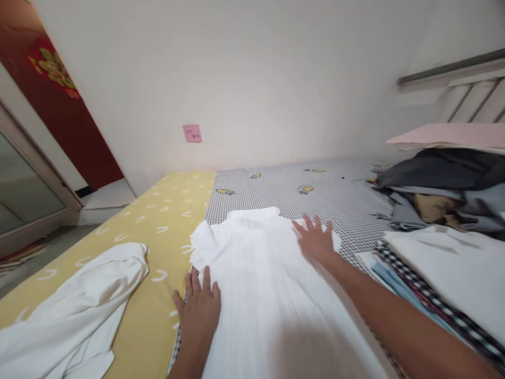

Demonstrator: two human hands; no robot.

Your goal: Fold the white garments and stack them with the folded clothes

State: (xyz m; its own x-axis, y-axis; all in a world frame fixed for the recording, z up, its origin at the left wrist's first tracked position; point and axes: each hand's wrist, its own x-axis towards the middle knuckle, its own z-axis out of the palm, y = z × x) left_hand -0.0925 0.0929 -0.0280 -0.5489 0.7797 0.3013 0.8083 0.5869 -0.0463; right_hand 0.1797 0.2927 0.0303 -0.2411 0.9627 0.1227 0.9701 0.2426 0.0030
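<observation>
A white short-sleeved top [256, 273] lies spread on the bed, its collar end pointing towards the wall. My left hand [199, 305] rests at its left edge below the left sleeve, fingers stretched and apart. Up by the right sleeve, my right hand [316, 241] lies on the cloth with its fingers spread. Neither hand grips anything. The lower end of the top runs out of view at the bottom, and a shadow falls across it.
A crumpled white garment [90, 289] lies on the yellow sheet [158, 231] at left. On the right are a stack of folded clothes [453, 258] and a dark clothing pile [442, 173] under a pink board [457, 136]. The wall [276, 95] borders the bed's far side.
</observation>
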